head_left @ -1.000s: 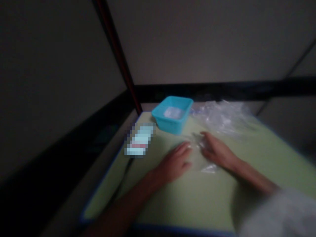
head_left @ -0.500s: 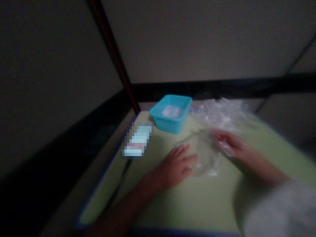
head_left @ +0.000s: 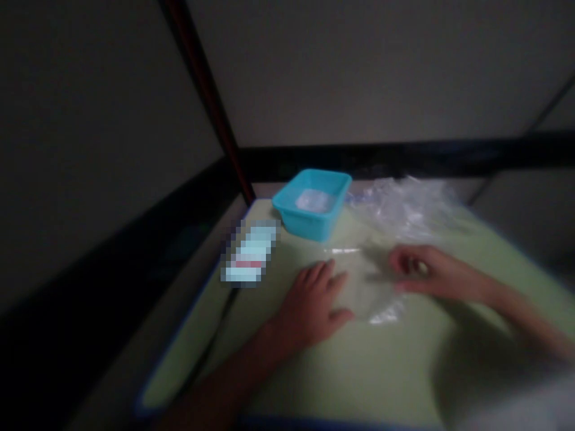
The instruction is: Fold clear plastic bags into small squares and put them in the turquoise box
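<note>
A small clear plastic bag (head_left: 375,293) lies flat on the pale green mat (head_left: 359,359). My left hand (head_left: 314,305) rests flat on the mat with fingers stretched out, its fingertips on the bag's left edge. My right hand (head_left: 424,272) hovers at the bag's right side with fingers curled in a pinch; what they hold is too blurred to name. The picture is dim and soft.
A turquoise tub (head_left: 312,203) with something white inside stands at the mat's far edge. A heap of clear plastic bags (head_left: 404,206) lies to its right. A blurred-out rectangular item (head_left: 249,257) sits at the left edge. Dark rails and grey walls surround the table.
My right hand drew back from the bag heap toward the small bag and curled its fingers. My left hand shifted slightly left and stayed flat. The bag now lies flatter.
</note>
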Motion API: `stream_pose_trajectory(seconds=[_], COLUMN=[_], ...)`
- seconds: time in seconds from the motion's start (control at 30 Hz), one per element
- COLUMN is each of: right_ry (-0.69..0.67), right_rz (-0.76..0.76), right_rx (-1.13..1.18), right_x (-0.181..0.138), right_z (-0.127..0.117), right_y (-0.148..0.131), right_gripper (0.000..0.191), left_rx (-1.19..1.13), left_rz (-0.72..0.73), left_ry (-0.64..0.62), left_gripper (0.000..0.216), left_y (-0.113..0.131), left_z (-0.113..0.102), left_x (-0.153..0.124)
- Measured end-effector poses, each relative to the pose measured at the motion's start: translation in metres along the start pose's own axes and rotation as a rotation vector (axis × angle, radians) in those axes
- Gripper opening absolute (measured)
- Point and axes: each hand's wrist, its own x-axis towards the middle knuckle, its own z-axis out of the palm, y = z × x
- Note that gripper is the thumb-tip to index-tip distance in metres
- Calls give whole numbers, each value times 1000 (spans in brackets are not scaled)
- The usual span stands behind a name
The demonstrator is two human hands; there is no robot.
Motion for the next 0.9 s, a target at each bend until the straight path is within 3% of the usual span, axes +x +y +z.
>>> stream_pose_trajectory(seconds=[0.07,0.17,0.33,0.5,0.63,0.7,0.77,0.83,0.9], right_ry=[-192,-247,-126,69,49,106,256,338,230], right_rz=[14,23,-38,-83,-64,-57,-121,-250,-379], right_rx=[-89,-89,63,477,767,845,821,642,323], right_x=[-7,-12,-6,2,1,-1,-3,-6,-9], right_z=[6,17,26,23,15,7,0,-3,0], right_y=[-2,0,-9,-23,-19,-16,-16,-19,-25], right_gripper=[27,28,20,18,24,22,19,16,23], left_rx=[-4,-6,-4,14,47,54,54,51,51], left_rz=[-4,-9,0,11,4,-2,-8,-14,-18], left_ry=[19,29,25,38,22,8,0,0,10], left_gripper=[63,62,62,60,59,60,59,57,52], left_y=[0,1,0,-1,0,0,0,1,1], left_z=[2,3,3,3,2,1,1,1,2], left_x=[0,0,1,1,1,1,1,2,2])
